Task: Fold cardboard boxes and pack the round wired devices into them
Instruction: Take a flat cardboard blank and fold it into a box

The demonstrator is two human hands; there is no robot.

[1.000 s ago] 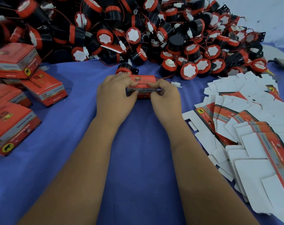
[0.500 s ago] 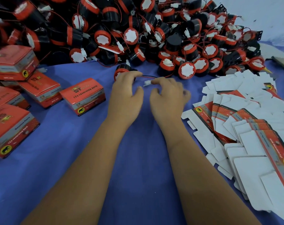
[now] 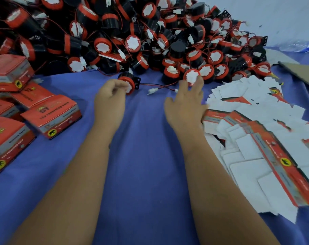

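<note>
Round wired devices (image 3: 132,32), black-bodied with red rims and white faces, lie heaped along the far side of the blue cloth (image 3: 146,156). One device (image 3: 129,82) sits apart at the near edge of the heap, on its side, its red-and-black wire (image 3: 159,85) trailing right across the cloth to a small white connector (image 3: 152,90). The left hand (image 3: 111,98) is at this device with fingers curled against its red rim; whether they truly grip it cannot be told. The right hand (image 3: 185,105) reaches forward with fingers spread and fairly straight, fingertips touching the white face of another device (image 3: 191,77) at the heap's front edge, holding nothing. Folded red boxes (image 3: 51,115) are clustered at the left, well apart from the hands. Flat unfolded box blanks (image 3: 256,138), white and red, are fanned out on the right, just beside the right wrist.
</note>
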